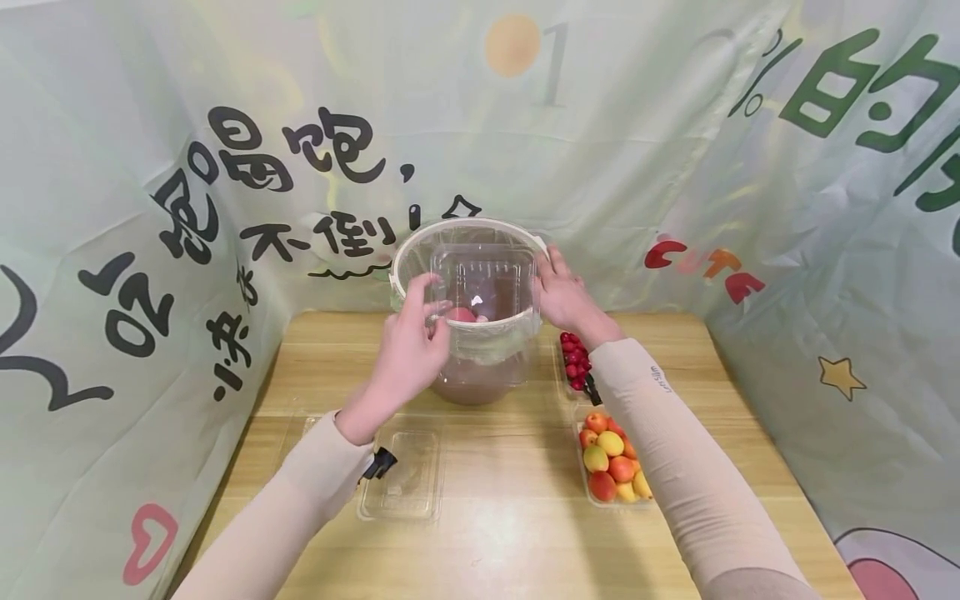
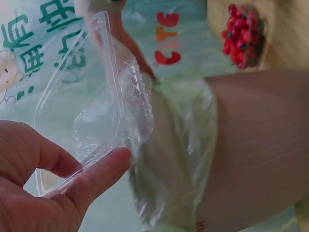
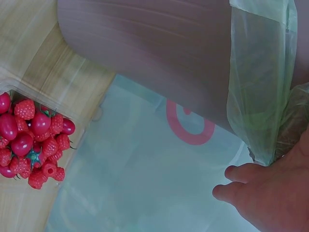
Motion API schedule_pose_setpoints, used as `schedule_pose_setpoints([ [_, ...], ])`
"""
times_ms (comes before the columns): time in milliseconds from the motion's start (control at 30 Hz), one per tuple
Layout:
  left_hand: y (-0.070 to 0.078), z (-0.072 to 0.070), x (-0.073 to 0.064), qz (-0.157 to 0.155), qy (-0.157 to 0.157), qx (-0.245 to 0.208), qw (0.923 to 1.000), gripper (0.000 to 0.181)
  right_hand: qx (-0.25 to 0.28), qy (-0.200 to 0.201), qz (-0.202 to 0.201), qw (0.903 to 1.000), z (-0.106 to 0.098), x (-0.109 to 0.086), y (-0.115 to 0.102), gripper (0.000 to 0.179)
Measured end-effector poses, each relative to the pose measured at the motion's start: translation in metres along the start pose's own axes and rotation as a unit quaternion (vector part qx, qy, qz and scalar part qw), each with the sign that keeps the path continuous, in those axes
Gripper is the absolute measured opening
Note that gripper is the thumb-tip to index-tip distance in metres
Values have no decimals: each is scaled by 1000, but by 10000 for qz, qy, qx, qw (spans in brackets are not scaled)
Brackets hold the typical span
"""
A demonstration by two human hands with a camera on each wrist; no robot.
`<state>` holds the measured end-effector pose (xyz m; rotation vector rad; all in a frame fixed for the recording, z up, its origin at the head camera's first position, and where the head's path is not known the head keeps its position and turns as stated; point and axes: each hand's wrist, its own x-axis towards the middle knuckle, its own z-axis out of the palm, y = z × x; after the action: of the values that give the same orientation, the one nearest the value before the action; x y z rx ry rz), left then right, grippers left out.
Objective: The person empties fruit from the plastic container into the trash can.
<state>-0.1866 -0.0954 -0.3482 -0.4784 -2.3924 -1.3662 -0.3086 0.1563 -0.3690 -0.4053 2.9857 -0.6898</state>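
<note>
In the head view, a clear, thin-walled rectangular plastic container (image 1: 489, 279) is held up between the hands, in front of a brownish round bin (image 1: 471, 393) with a white rim. The left hand (image 1: 411, 329) is raised with bent fingers at its left edge; the right hand (image 1: 562, 292) reaches farther forward to its right edge.

In the left wrist view, thumb and fingers pinch the container's flanged rim, barely parted. It looks light, springy and slick, likely to dent if squeezed; the stiffer rim should give the best hold. A translucent green liner (image 2: 190, 116) hangs beyond the fingertips.

In the right wrist view, two fingertips show beside the liner; whether they grip anything cannot be told. Glossy red berries (image 3: 39, 123) lie apart from that hand.
</note>
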Motion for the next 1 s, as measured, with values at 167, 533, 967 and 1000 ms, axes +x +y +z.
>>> schedule_pose_setpoints([
  [167, -8, 12, -15, 291, 250, 79, 9992, 56, 46, 0, -30, 10000, 1, 0, -1, 72],
  [533, -21, 32, -49, 288, 504, 113, 9982, 52, 222, -62, 128, 9997, 1, 3, -2, 71],
  [967, -38, 55, -85, -87, 459, -100, 9989, 47, 200, 16, 135, 9997, 0, 0, -3, 70],
  [1000, -40, 56, -87, -113, 455, -89, 9989, 47, 198, 16, 141, 9997, 0, -1, -3, 70],
])
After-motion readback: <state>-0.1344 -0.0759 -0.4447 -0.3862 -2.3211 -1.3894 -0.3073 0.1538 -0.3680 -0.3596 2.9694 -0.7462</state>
